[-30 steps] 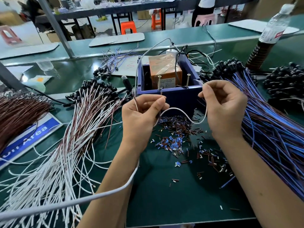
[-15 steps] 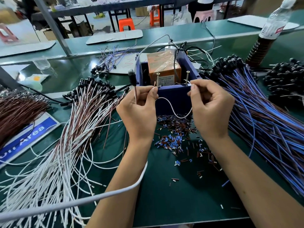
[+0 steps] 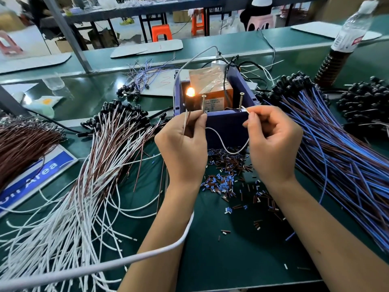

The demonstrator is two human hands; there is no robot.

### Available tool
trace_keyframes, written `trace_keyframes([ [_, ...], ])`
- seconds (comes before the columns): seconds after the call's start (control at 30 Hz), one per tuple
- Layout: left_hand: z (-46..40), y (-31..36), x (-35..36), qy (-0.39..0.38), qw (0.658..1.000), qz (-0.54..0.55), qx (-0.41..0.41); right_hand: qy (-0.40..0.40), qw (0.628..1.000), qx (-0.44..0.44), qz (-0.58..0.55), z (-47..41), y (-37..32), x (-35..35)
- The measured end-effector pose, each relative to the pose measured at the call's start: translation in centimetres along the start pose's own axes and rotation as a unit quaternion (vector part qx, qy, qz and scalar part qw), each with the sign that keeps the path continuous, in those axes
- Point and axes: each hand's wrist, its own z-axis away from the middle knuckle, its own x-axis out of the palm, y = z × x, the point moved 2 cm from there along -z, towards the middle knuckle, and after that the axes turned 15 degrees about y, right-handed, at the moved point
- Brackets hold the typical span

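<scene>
Left hand (image 3: 183, 148) and right hand (image 3: 273, 148) pinch a white wire (image 3: 223, 147) at the blue box (image 3: 227, 127); a bulb (image 3: 190, 92) glows. The sign (image 3: 40, 178) left of the box reads "Area".

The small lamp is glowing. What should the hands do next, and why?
Probably lift both leads off the screws and set this piece aside. The lamp glows while the left hand and right hand hold its leads to the two screws, so the test looks passed.
</scene>
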Motion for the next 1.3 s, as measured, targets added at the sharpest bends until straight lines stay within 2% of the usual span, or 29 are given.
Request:
trace_keyframes([
  [0.1, 0.1, 0.1, -0.1, -0.001, 0.999, -0.028, 0.026, 0.0, 1.0, -0.003, 0.0, 0.1, 0.1, -0.1],
  [0.53, 0.1, -0.1, -0.2, -0.006, 1.0, -0.012, 0.007, -0.004, 1.0, 0.0, -0.006, 0.1, 0.0, -0.2],
  [0.73, 0.1, -0.2, -1.0, 0.054, 0.998, 0.019, -0.015, 0.012, 1.0, 0.025, -0.008, -0.1, 0.3, -0.7],
  [0.87, 0.0, 2.7, 0.6, -0.025, 0.997, 0.05, -0.047, 0.027, 0.998, 0.052, -0.015, -0.4, 0.1, -1.7],
  [1.0, -0.3, 9.5, 4.9, -0.131, 0.985, 0.113, -0.02, 0.113, 0.99, 0.086, 0.015, -3.5, -0.1, -5.6],
  [1.07, 0.0, 12.9, 7.6, -0.216, 0.964, 0.151, -0.022, 0.142, 0.985, 0.088, 0.045, -6.4, -0.1, -9.0],
  [1.1, 0.2, 14.4, 8.9, -0.259, 0.947, 0.183, -0.056, 0.155, 0.981, 0.102, 0.055, -8.0, 0.0, -10.7],
  [1.2, 2.2, 18.6, 13.0, -0.363, 0.864, 0.27, -0.22, 0.223, 0.96, 0.162, 0.043, -12.9, 0.4, -17.1],
  [1.23, 3.3, 20.0, 14.5, -0.388, 0.839, 0.276, -0.263, 0.248, 0.955, 0.149, 0.063, -14.3, 0.3, -19.5],
  [1.3, 5.5, 22.3, 17.4, -0.436, 0.794, 0.268, -0.328, 0.26, 0.945, 0.035, 0.196, -16.1, -0.7, -23.2],
])
